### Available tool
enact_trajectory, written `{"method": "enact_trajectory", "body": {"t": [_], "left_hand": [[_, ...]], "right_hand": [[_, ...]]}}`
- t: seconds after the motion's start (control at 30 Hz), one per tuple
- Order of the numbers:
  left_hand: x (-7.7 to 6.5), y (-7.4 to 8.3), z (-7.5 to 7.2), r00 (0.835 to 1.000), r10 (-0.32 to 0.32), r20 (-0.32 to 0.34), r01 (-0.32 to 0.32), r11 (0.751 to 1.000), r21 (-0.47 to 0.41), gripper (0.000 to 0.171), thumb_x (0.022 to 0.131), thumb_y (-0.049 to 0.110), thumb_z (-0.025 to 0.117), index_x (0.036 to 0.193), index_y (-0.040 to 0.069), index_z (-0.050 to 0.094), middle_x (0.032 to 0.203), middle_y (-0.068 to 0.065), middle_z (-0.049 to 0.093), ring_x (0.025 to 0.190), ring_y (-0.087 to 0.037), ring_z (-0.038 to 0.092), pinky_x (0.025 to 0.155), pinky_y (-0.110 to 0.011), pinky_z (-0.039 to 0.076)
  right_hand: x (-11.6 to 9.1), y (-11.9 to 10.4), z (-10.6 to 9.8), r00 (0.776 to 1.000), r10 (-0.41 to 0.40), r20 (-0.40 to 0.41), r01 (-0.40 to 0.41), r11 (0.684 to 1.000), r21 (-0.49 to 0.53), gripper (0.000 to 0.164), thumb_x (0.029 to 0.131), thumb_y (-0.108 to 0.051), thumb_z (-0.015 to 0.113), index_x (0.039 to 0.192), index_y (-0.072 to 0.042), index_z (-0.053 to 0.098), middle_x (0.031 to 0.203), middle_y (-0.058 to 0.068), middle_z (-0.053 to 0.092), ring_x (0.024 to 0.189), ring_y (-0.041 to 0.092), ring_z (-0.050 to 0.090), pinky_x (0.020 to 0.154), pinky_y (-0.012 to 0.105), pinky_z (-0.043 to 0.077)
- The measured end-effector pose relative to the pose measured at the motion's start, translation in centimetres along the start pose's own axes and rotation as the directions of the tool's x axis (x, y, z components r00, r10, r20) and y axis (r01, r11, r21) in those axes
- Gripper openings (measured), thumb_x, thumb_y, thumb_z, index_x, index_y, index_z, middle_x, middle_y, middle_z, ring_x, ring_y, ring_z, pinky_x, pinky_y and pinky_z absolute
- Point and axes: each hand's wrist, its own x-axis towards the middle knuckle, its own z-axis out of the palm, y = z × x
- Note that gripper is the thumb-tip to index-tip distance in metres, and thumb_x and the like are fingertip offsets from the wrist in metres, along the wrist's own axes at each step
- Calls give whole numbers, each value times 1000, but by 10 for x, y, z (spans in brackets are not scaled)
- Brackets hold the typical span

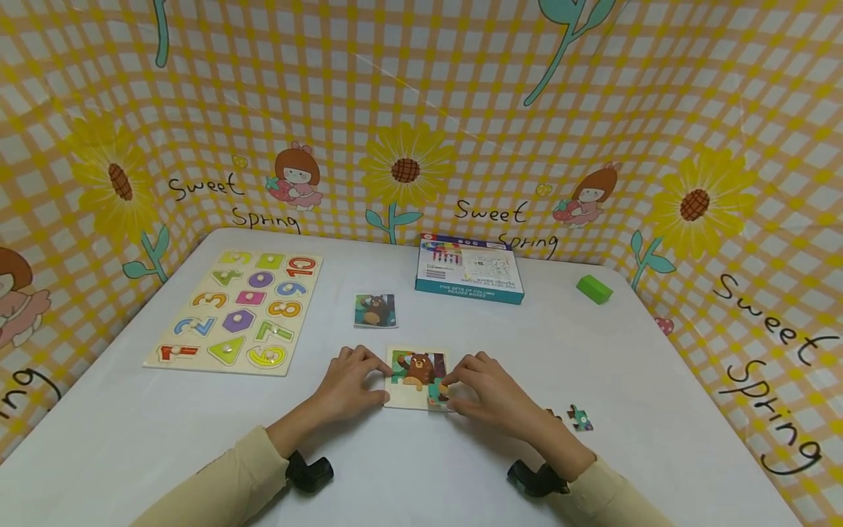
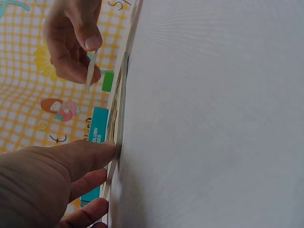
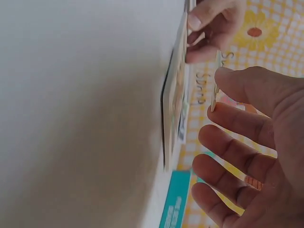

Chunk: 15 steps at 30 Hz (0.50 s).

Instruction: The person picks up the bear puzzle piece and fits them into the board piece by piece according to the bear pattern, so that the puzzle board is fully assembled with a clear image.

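A small wooden jigsaw board (image 1: 405, 397) with a bear picture lies in front of the person, its upper part filled and its lower left bare. At the board's left edge the left hand (image 1: 347, 382) holds it, thumb near the lower corner and index finger higher up. Between thumb and index finger, the right hand (image 1: 490, 395) pinches a jigsaw piece (image 1: 437, 393), teal and brown, over the lower right of the board. The right wrist view shows this piece (image 3: 214, 95) raised off the board (image 3: 167, 114), the hand's other fingers spread.
Loose jigsaw pieces (image 1: 581, 418) lie beside the right forearm, one partly hidden. Behind the board is a bear picture card (image 1: 376, 311). A number puzzle board (image 1: 237, 315) lies left, a teal-edged box (image 1: 469, 269) at the back, and a green block (image 1: 594, 289) back right.
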Motion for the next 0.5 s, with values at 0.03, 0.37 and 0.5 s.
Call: {"method": "enact_trajectory", "body": {"t": [0.03,0.37,0.5], "left_hand": [[0,0,0,1000,1,-2,-1,1000,1,28,74,23,76,101,18,70,108,-3,57,100,-22,43,84,-39,32],[0,0,0,1000,8,-13,-8,1000,6,28,73,23,77,100,17,70,107,-3,57,98,-22,43,82,-39,32],[0,0,0,1000,8,-9,-8,1000,5,28,73,23,77,100,17,70,106,-3,56,98,-22,43,82,-39,32]], "right_hand": [[3,-2,2,1000,-8,2,8,1000,-1,24,78,-26,74,100,-17,70,97,-3,62,93,12,47,83,35,42],[25,-16,19,998,-59,10,59,998,-33,25,75,-25,76,98,-16,72,88,-4,59,82,11,42,72,26,36],[31,-18,24,995,-100,3,100,993,-62,26,76,-27,75,100,-17,72,91,-4,61,84,12,46,74,28,39]]}}
